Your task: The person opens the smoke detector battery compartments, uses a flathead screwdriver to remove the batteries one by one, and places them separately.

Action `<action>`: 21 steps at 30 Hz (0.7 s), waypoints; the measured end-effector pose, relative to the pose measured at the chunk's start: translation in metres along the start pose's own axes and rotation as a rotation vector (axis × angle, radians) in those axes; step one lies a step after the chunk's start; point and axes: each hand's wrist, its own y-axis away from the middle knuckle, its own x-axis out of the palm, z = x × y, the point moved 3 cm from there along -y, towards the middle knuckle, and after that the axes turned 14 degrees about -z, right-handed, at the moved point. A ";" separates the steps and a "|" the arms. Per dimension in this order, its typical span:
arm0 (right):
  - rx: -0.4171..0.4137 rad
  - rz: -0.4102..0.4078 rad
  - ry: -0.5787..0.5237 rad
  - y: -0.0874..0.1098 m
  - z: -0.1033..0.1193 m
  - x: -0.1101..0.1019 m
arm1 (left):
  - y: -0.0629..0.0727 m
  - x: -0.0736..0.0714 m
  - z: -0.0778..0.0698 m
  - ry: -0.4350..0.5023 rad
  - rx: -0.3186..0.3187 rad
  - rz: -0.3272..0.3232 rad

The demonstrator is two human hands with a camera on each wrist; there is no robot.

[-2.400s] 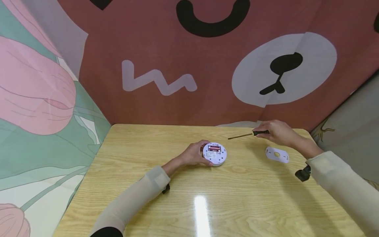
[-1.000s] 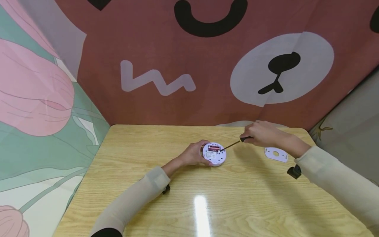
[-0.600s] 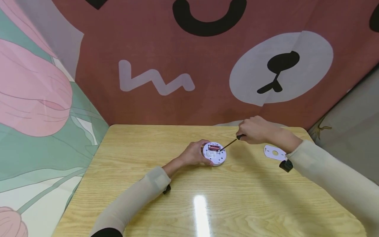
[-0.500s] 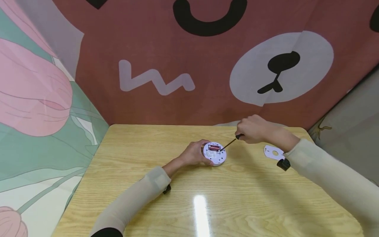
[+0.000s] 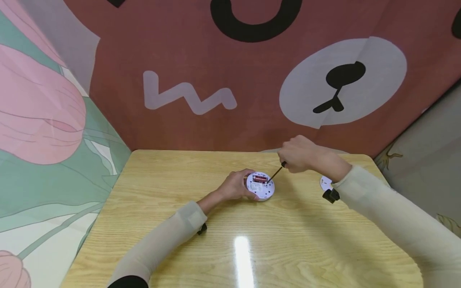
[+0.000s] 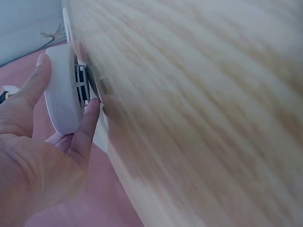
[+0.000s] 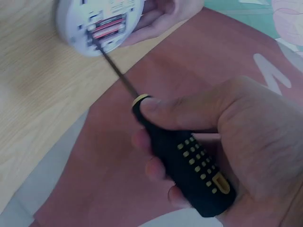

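Note:
A round white smoke alarm (image 5: 261, 193) is tilted up at the back of the table, its underside facing me. My left hand (image 5: 233, 186) grips it by the rim, thumb on one side and fingers on the other. Slotted vents show along the side of the smoke alarm (image 6: 64, 94) in the left wrist view. Batteries (image 7: 110, 27) with red stripes lie in its compartment. My right hand (image 5: 299, 155) wraps round the black handle of a screwdriver (image 7: 184, 158). The shaft slants down, and its tip meets the alarm's face right beside the batteries.
A white mounting plate (image 5: 325, 183) lies on the wooden table (image 5: 201, 256) to the right, partly covered by the right sleeve and wrist camera. Behind the table's far edge hangs a reddish-brown cloth (image 5: 187, 132) with a cartoon print.
The right hand has brought the screwdriver leftward onto the alarm, then risen and moved further left, standing the shaft steeper. The right forearm now covers much of the plate. The left hand stays put.

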 end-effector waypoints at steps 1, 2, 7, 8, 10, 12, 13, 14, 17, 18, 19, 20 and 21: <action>-0.002 -0.002 0.014 -0.002 0.002 -0.002 | 0.000 0.000 0.000 0.002 0.002 0.000; -0.001 -0.004 0.025 -0.003 0.004 -0.003 | -0.001 0.000 0.001 0.004 0.004 -0.001; 0.016 0.008 0.058 -0.008 0.007 -0.003 | -0.001 0.001 0.003 -0.003 0.017 -0.003; 0.018 0.011 0.059 -0.009 0.007 -0.002 | -0.001 0.001 0.003 -0.004 0.018 -0.003; 0.021 0.020 0.055 -0.009 0.006 0.000 | 0.000 0.001 0.002 -0.006 0.018 -0.003; 0.029 0.030 0.034 -0.007 0.004 0.001 | 0.000 0.001 0.002 -0.007 0.017 -0.003; 0.034 0.032 0.017 -0.006 0.003 0.002 | 0.000 0.001 0.003 -0.007 0.015 -0.004; 0.041 0.033 -0.001 -0.004 0.002 0.003 | 0.000 0.001 0.003 -0.003 0.012 -0.003; 0.064 0.034 -0.067 0.002 -0.003 0.006 | 0.000 0.001 0.005 0.008 0.002 -0.002; 0.070 0.030 -0.087 0.005 -0.004 0.007 | 0.000 0.001 0.005 0.015 -0.001 -0.002; 0.075 0.022 -0.104 0.007 -0.006 0.008 | 0.000 0.001 0.005 0.022 -0.004 -0.001; 0.075 0.015 -0.116 0.010 -0.007 0.010 | 0.000 0.001 0.005 0.028 -0.006 0.000; 0.076 0.008 -0.125 0.012 -0.009 0.011 | 0.000 0.001 0.005 0.031 -0.006 0.002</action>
